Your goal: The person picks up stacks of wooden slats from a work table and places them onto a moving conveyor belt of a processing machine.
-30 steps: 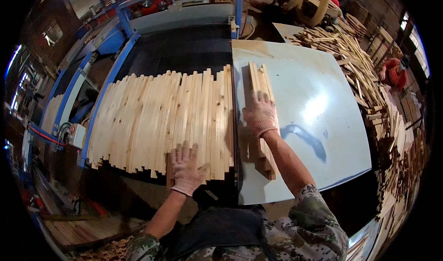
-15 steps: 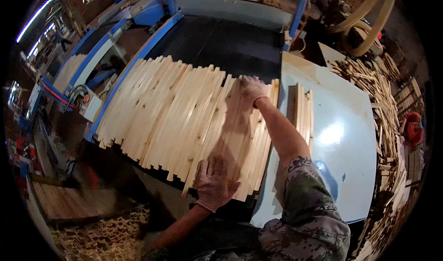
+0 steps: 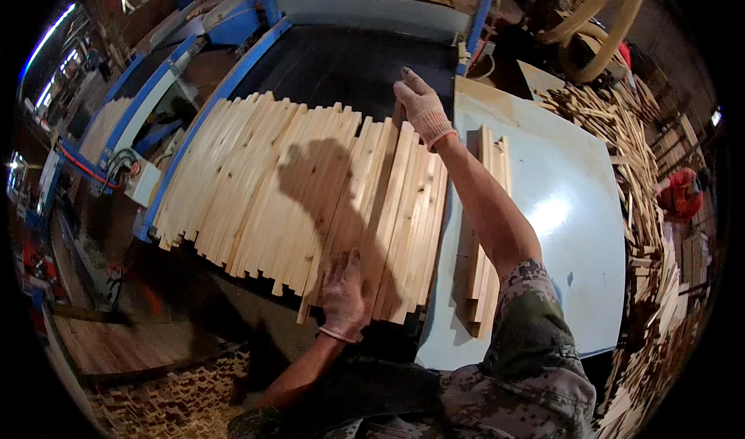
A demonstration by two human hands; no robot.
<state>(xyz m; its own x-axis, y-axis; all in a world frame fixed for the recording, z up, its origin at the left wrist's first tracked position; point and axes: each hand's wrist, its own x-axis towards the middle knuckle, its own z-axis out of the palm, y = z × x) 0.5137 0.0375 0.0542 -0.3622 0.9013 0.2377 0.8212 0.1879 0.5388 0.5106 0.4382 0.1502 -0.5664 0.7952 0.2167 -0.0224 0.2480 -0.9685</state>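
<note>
A row of pale wooden strips (image 3: 240, 183) lies side by side on the black conveyor belt (image 3: 334, 62). My right hand (image 3: 423, 111), in a pale knit glove, is raised over the far ends of the strips. Its fingers are closed on the far end of one wooden strip (image 3: 386, 183), which is lifted on edge above its neighbours. My left hand (image 3: 344, 295), also gloved, rests at the near ends, fingers stretched over the strips. The lifted strip's near end lies beside this hand; whether the hand touches it is hard to see.
On the right a pale blue board (image 3: 559, 167) carries a few more strips (image 3: 487, 276). Loose wood pieces (image 3: 644, 206) are heaped beyond it, near a person in red (image 3: 683, 193). A blue rail (image 3: 198, 128) borders the belt's left. Stacked wood (image 3: 171, 392) stands lower left.
My right hand has risen from the strips, lifting one strip's far end. My left hand has shifted slightly left and its fingers have drawn closer together.
</note>
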